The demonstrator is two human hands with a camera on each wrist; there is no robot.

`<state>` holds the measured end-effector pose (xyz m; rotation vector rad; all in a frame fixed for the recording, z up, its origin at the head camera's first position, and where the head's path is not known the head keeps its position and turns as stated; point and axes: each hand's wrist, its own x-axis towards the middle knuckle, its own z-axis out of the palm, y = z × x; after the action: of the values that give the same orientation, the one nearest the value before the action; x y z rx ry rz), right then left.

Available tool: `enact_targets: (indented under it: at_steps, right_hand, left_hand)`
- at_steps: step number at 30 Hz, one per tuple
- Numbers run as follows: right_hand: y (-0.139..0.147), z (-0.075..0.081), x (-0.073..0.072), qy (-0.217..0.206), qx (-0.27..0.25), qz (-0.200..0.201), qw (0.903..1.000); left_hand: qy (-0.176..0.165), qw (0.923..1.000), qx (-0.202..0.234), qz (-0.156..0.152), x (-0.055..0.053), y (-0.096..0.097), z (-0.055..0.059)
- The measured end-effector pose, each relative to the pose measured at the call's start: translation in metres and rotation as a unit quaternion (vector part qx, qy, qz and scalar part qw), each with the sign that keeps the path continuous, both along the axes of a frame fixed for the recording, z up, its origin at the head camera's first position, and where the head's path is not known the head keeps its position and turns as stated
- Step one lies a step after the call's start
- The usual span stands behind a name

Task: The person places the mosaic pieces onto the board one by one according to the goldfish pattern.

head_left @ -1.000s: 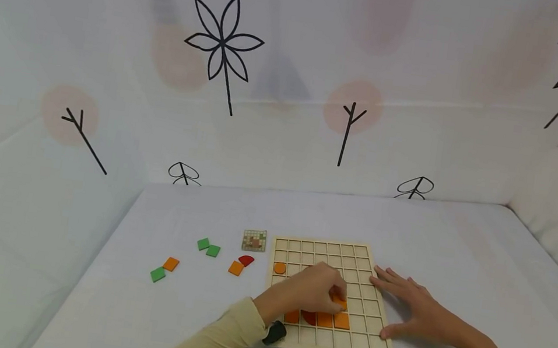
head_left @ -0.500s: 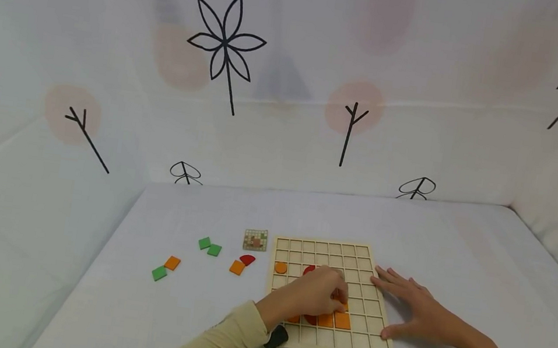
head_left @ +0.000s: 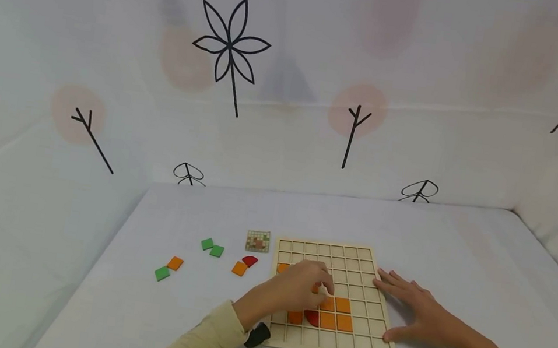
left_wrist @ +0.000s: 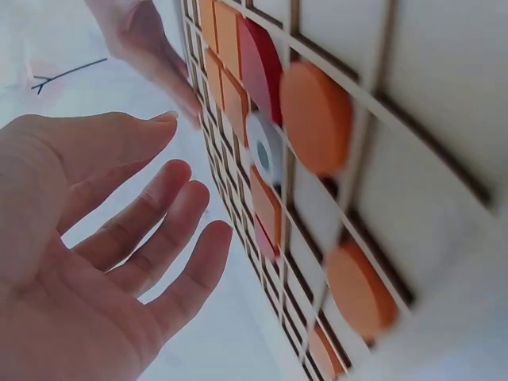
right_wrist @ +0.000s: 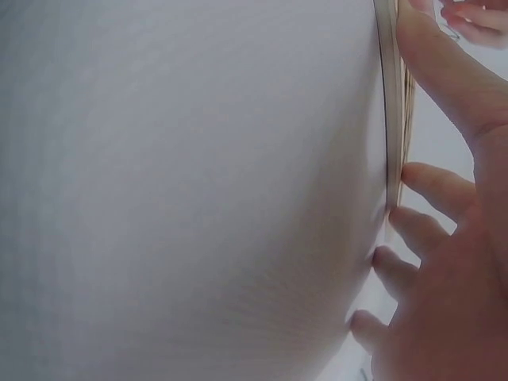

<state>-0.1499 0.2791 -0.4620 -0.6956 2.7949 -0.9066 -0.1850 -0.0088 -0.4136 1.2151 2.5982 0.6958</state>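
A pale wooden grid board (head_left: 376,325) lies on the white cloth, with flat coloured pieces in some of its cells. My left hand (head_left: 296,287) is over the board's left half. In the left wrist view its fingers (left_wrist: 198,266) are relaxed and spread, with nothing between them. Close by in the grid are an orange disc (left_wrist: 316,119), a red piece (left_wrist: 260,67) and a white disc with a dark centre (left_wrist: 263,151). Four-sided orange tiles (head_left: 343,305) sit nearer the middle. The right hand (head_left: 417,311) rests with extended fingers along the board's right edge (right_wrist: 390,111).
Left of the board, loose on the cloth, are green tiles (head_left: 162,273), orange tiles (head_left: 239,268) and a red rounded piece (head_left: 249,260). A small patterned card (head_left: 258,241) lies by the board's far left corner. A white printed backdrop (head_left: 283,145) stands behind.
My left hand has drawn a little to the left, off the orange tiles near the middle, and its fingers have loosened. The right hand has stayed at the board's edge.
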Motion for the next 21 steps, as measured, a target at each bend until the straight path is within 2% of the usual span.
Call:
enact_targets:
  at_steps: [7, 14, 21]
  right_hand:
    - [-0.001, -0.002, 0.001, -0.003, -0.009, -0.002, 1.0]
    - [0.001, -0.006, 0.005, 0.01, -0.024, 0.001, 0.9997]
    - [0.001, -0.003, 0.004, 0.026, -0.03, 0.014, 0.9991]
  left_hand:
    - [0.012, 0.999, -0.002, 0.043, 0.003, -0.028, 0.002]
    - [-0.003, 0.9955, 0.024, 0.091, 0.004, -0.065, 0.001]
    - [0.027, 0.9878, 0.026, 0.151, 0.003, -0.108, -0.002]
